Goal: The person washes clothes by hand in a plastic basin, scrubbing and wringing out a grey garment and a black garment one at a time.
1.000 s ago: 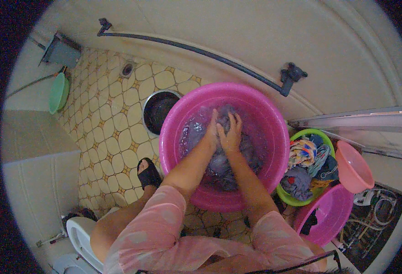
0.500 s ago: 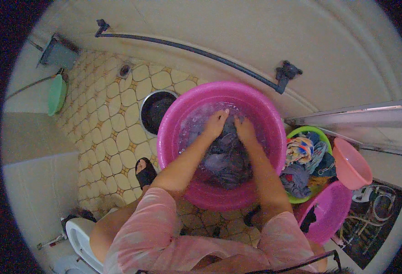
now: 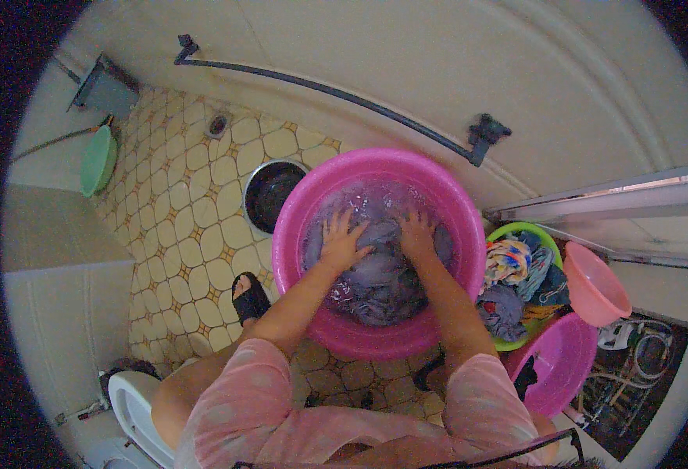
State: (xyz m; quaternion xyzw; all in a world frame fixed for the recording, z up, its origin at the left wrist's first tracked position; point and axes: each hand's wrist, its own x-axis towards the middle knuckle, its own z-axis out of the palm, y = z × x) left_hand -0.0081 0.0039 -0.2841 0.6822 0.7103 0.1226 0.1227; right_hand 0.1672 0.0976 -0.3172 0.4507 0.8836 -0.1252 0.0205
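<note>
One pink tub (image 3: 289, 242), one soaked grey cloth (image 3: 384, 270), zero clenched fists

So the left hand (image 3: 342, 244) and right hand (image 3: 417, 234) are wider apart than half a second ago, and the fingers are more fanned out too. Left one's toward the tub's left edge, right one's toward the far right edge, palms down. The cloth's in the water between them, trailing toward the near edge. Grip on both looks wide open, nothing clutched, though I can't tell if fingertips under the surface catch any fabric. My read: the washing's down to loose contact right now, not a firm hold.
</note>
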